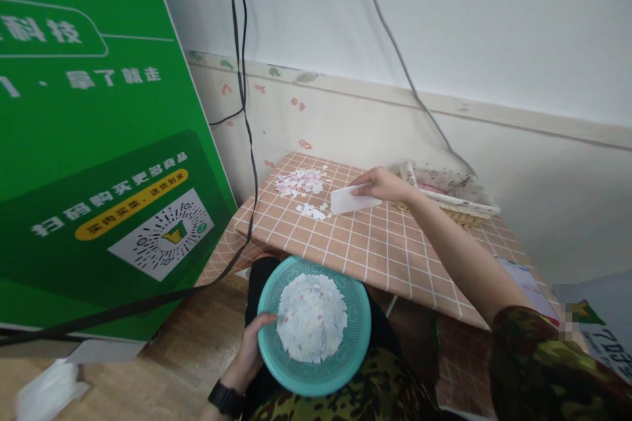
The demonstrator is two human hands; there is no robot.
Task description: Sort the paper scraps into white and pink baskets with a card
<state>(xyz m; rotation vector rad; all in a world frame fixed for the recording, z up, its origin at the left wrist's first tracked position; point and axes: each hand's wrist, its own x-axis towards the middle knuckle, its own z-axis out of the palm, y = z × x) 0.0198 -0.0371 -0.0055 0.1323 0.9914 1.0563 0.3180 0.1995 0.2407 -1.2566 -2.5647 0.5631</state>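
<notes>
My left hand [254, 342] grips the rim of a teal plastic basket [340, 375] at its left side. Inside lies a heap of small white paper scraps [313, 318], and the basket rests over my lap by the table's front edge. Above the tabletop, my right hand [378, 184] pinches a flat white rectangular card or plate [358, 200], held tilted on its long edge. Just left of the card is a small group of paper scraps [313, 211]. Farther back sits a larger pile of white and pinkish scraps [300, 181].
A brown checked cloth covers the table [336, 247]. At the back right stands a lined wicker basket [451, 194]. A green printed panel [99, 145] rises on the left, with a black strap [249, 138] hanging before it. A plastic bag [49, 391] lies on the floor.
</notes>
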